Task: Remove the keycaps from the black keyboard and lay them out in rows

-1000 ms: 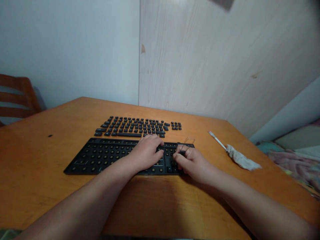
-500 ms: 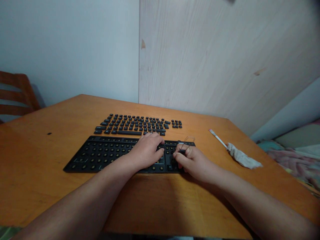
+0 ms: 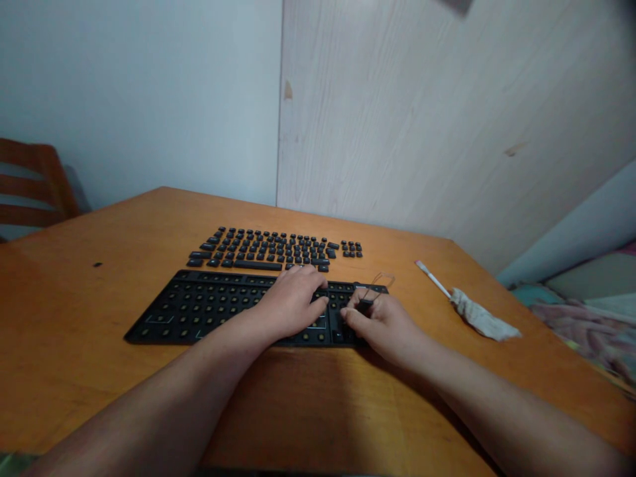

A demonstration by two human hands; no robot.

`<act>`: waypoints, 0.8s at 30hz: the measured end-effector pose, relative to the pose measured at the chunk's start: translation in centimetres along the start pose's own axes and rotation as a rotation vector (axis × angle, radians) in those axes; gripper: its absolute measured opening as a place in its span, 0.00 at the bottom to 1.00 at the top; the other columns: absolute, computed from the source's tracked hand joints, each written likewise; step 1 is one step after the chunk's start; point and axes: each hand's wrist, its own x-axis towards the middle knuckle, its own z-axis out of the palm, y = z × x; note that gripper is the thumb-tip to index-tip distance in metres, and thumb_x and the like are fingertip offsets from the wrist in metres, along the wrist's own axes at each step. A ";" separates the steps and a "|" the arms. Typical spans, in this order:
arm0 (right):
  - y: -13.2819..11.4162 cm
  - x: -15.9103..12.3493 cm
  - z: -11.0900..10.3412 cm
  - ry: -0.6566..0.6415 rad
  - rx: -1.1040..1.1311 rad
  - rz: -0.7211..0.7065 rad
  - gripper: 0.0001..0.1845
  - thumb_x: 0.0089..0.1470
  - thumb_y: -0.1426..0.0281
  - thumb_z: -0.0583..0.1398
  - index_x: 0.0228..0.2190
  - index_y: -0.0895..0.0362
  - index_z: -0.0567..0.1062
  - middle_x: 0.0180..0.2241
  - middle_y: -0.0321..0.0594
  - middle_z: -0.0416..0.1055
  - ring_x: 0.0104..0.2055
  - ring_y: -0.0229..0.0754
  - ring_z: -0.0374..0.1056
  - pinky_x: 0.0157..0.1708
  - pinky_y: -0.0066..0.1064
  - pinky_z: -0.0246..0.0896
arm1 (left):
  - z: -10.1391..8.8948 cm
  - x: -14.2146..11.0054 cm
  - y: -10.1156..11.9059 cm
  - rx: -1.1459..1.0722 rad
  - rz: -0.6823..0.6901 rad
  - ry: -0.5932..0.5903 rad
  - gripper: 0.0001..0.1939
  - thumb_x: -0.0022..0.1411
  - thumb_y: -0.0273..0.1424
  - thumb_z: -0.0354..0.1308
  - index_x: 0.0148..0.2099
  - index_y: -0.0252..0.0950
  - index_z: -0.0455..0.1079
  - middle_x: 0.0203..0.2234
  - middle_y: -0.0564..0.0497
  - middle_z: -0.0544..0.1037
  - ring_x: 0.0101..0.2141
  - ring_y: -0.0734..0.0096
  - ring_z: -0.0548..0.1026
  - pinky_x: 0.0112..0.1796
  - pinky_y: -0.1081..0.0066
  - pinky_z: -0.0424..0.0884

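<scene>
A black keyboard [image 3: 199, 299] lies on the table, most of its key caps off and the switches bare. Across its middle rests my left hand [image 3: 293, 301], palm down with fingers stretched out, pressing on it. At the number pad end, my right hand [image 3: 385, 321] is closed around a wire keycap puller [image 3: 382, 279]; the thin wire loop sticks up past the fingers and a dark handle part shows by the thumb. My right fingertips and the caps beneath them are partly hidden. Behind the keyboard, the removed key caps [image 3: 271, 248] stand in neat rows in keyboard order.
On the right of the wooden table [image 3: 308, 411] lie a white brush [image 3: 434, 279] and a crumpled cloth [image 3: 481, 317]. A small dark piece [image 3: 98, 265] lies far left. A wooden chair [image 3: 34, 182] stands beyond the left edge, and walls rise behind the table.
My right hand has shifted slightly, and the wire loop of the keycap puller has tilted and stands out more above the fingers. My left hand stays in place on the keyboard.
</scene>
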 end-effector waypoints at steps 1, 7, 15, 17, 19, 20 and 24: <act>0.0 0.0 0.0 0.011 -0.001 0.010 0.09 0.53 0.69 0.59 0.23 0.55 0.67 0.20 0.30 0.62 0.23 0.35 0.56 0.25 0.28 0.51 | 0.0 0.0 0.0 0.001 -0.001 0.001 0.10 0.62 0.35 0.56 0.43 0.38 0.71 0.39 0.46 0.74 0.43 0.58 0.71 0.45 0.61 0.66; -0.1 0.2 -0.1 0.030 0.016 0.002 0.09 0.52 0.70 0.58 0.22 0.54 0.65 0.18 0.30 0.61 0.22 0.36 0.56 0.24 0.28 0.51 | 0.1 0.0 -0.1 -0.011 0.012 0.012 0.14 0.61 0.42 0.58 0.43 0.38 0.71 0.40 0.46 0.73 0.44 0.57 0.71 0.46 0.61 0.66; -0.2 0.2 -0.2 0.039 0.079 0.046 0.09 0.50 0.70 0.58 0.21 0.54 0.64 0.19 0.30 0.61 0.22 0.35 0.56 0.23 0.28 0.51 | 0.0 0.1 -0.2 -0.040 0.007 0.005 0.16 0.58 0.43 0.61 0.44 0.38 0.71 0.40 0.46 0.73 0.45 0.57 0.71 0.45 0.62 0.66; -0.3 0.3 -0.4 0.057 0.087 0.078 0.09 0.51 0.69 0.58 0.21 0.54 0.64 0.18 0.30 0.61 0.21 0.35 0.55 0.22 0.28 0.49 | 0.0 0.1 -0.2 -0.041 0.008 0.001 0.17 0.58 0.44 0.62 0.44 0.38 0.72 0.40 0.46 0.73 0.45 0.57 0.71 0.45 0.62 0.66; -0.4 0.4 -0.7 0.094 0.093 0.111 0.10 0.51 0.68 0.58 0.21 0.55 0.65 0.17 0.30 0.61 0.20 0.35 0.55 0.21 0.27 0.48 | 0.1 0.1 -0.3 -0.040 0.006 0.003 0.17 0.58 0.44 0.62 0.44 0.38 0.72 0.41 0.46 0.74 0.45 0.57 0.71 0.45 0.62 0.66; -0.4 0.5 -0.8 0.116 0.100 0.125 0.10 0.51 0.67 0.58 0.22 0.55 0.65 0.16 0.30 0.61 0.20 0.35 0.55 0.21 0.27 0.48 | 0.1 0.1 -0.3 -0.040 0.004 0.003 0.18 0.58 0.45 0.62 0.44 0.38 0.72 0.41 0.46 0.74 0.45 0.56 0.71 0.45 0.62 0.66; -0.3 0.6 -1.1 0.173 0.126 0.122 0.10 0.53 0.65 0.59 0.23 0.55 0.66 0.17 0.30 0.62 0.20 0.35 0.55 0.21 0.27 0.47 | 0.0 0.0 -0.2 -0.042 0.003 0.000 0.17 0.58 0.44 0.61 0.45 0.38 0.72 0.41 0.46 0.74 0.45 0.56 0.71 0.46 0.61 0.66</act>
